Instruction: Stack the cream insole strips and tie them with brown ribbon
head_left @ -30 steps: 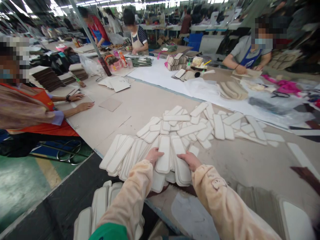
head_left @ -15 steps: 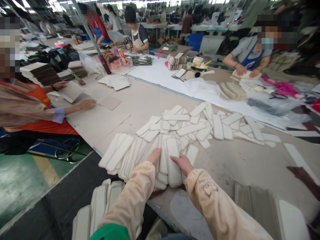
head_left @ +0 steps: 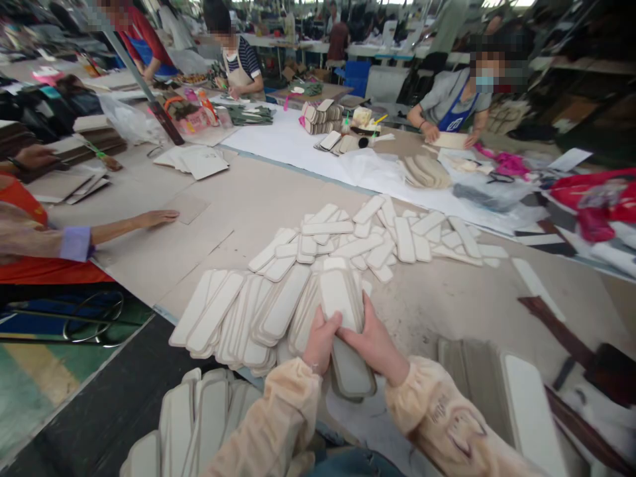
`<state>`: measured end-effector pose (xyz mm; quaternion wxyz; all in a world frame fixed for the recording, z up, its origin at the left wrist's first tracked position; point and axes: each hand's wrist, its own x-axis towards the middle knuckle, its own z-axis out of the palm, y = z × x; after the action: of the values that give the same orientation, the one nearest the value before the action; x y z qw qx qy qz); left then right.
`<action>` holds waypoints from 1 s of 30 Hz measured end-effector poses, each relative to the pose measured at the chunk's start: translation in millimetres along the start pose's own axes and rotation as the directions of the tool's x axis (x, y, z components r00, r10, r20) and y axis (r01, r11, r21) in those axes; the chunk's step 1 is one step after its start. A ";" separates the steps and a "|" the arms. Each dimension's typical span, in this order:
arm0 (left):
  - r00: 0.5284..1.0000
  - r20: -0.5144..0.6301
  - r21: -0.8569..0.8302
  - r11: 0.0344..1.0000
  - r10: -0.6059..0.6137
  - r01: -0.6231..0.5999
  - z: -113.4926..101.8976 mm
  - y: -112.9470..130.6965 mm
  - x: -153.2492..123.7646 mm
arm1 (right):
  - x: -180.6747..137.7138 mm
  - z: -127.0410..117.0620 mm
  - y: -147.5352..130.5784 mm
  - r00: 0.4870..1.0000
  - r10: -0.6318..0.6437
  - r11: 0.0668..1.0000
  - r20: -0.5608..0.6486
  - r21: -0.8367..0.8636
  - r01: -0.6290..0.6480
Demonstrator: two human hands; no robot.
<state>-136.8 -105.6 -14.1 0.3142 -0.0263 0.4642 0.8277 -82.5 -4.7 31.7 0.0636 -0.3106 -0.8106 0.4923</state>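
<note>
— Look at those two hands: where are they, next to the stack of pads (head_left: 342, 311)?

— One on each side. The left hand (head_left: 320, 341) sits against the stack's left edge, fingers curled round it and thumb laid over the top. The right hand (head_left: 375, 341) presses on the right edge, its fingers wrapped the same way.

— So both are closed on it?

— Yes, both clamp the stack between them, and the thumbs nearly meet on its top face.

— And the arms?

— Both forearms, in peach sleeves, come up from below the stack and angle inward towards it. The wrists are bent a little, backs of the hands turned up.
</note>
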 end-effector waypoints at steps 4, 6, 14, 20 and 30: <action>0.959 0.202 0.084 0.979 -0.200 0.186 31.7 -40.2 13.1 | -11.9 -40.6 26.8 0.972 0.009 0.974 -0.235 -0.217 -0.062; 0.941 0.186 0.216 0.946 -0.281 0.240 45.9 -64.3 27.1 | -9.4 -54.0 47.0 0.956 0.033 0.961 -0.291 -0.254 -0.110; 0.923 0.045 0.347 0.872 -0.383 0.345 59.6 -124.4 48.4 | 10.9 -42.8 111.4 0.969 0.165 0.774 -0.183 -0.584 -0.242; 0.894 0.129 0.325 0.870 -0.428 0.370 54.6 -124.7 38.5 | 21.7 -50.5 137.2 0.919 0.259 0.909 -0.297 -0.245 -0.336; 0.819 0.565 0.134 0.991 -0.099 0.027 85.7 -61.1 42.6 | -7.4 -82.3 81.1 0.953 -0.099 0.994 -0.287 0.017 0.109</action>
<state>-116.4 5.4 -25.7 0.4667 0.2256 0.3968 0.7575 -7.2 79.7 7.0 0.2109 -0.3344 -0.8000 0.4514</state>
